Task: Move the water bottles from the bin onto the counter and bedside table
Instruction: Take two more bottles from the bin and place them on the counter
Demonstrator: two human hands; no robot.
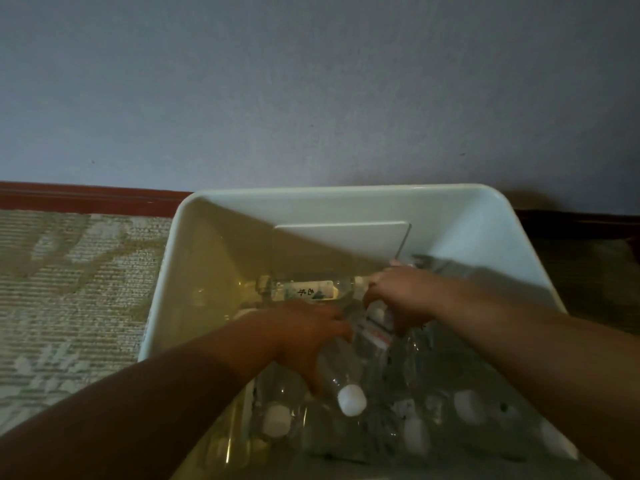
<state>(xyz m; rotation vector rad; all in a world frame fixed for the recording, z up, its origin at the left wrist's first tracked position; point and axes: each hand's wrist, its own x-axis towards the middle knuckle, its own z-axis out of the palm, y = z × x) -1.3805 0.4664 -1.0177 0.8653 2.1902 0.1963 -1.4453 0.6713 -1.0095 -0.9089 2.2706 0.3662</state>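
A white plastic bin (346, 202) stands on the floor against the wall, holding several clear water bottles with white caps. Both my hands reach inside it. My left hand (304, 337) grips a clear bottle (341, 372) whose white cap points toward me. My right hand (401, 296) curls its fingers around another bottle (379, 332) with a red and white label, just to the right. One more bottle (304, 289) lies on its side along the bin's far wall. Other capped bottles (467, 403) lie in the near right part.
Patterned beige carpet (69, 289) covers the floor left of the bin. A dark red skirting board (86, 197) runs along the grey-blue wall (311, 81) behind the bin. The area right of the bin is dark.
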